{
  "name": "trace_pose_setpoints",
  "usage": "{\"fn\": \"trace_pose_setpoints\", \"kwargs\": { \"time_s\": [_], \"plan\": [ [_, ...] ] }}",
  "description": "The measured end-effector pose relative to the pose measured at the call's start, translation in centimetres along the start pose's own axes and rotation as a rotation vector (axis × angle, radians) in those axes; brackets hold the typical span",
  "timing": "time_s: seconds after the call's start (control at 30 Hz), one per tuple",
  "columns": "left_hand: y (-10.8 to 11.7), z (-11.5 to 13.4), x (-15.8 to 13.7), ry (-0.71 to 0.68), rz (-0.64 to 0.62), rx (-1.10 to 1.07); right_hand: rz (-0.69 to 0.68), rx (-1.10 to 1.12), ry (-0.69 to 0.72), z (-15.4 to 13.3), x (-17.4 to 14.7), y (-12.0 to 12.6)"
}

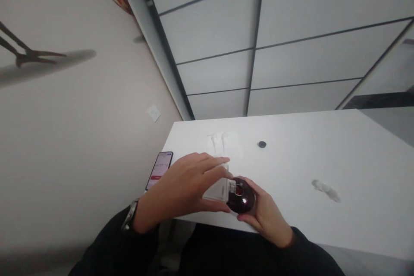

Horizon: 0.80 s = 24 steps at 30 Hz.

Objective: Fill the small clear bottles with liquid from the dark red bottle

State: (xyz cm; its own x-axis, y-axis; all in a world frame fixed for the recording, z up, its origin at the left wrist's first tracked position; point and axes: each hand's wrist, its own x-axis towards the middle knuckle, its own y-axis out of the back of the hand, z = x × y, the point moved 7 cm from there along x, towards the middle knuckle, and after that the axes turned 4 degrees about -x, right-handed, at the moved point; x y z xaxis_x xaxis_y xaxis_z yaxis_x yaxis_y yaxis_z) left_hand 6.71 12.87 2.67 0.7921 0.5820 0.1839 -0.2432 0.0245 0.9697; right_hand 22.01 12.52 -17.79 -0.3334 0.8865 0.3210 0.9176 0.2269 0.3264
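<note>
My left hand [197,181] is wrapped round a clear plastic bottle [217,190], which lies tipped on its side with its neck pointing right. That neck meets the opening of a dark brown-red, rounded bottle [242,200]. Around the dark bottle's right side curl the fingers of my right hand [267,213]. Both bottles are held above the front edge of the white table. Whether liquid is flowing between them I cannot tell. Two white pump heads [224,139] lie on the table beyond my left hand. Farther right sits a small dark round cap [262,144].
A phone [160,169] with a lit screen lies at the table's left edge, close to my left forearm. On the right of the white table [291,159] is a crumpled clear piece of plastic [326,189]. White panelled doors [220,69] stand behind the table.
</note>
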Motion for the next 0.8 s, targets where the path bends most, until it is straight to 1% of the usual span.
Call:
{"fn": "trace_pose_setpoints", "kwargs": {
  "time_s": [0.3,0.8],
  "plan": [
    [-0.25,-0.18,0.11,0.009,-0.064,-0.003,0.028,-0.026,0.013,-0.37,0.09,0.33],
    [0.25,0.28,0.57,-0.013,-0.054,0.041,0.025,-0.047,0.023,-0.10,-0.16,0.28]
  ]
}}
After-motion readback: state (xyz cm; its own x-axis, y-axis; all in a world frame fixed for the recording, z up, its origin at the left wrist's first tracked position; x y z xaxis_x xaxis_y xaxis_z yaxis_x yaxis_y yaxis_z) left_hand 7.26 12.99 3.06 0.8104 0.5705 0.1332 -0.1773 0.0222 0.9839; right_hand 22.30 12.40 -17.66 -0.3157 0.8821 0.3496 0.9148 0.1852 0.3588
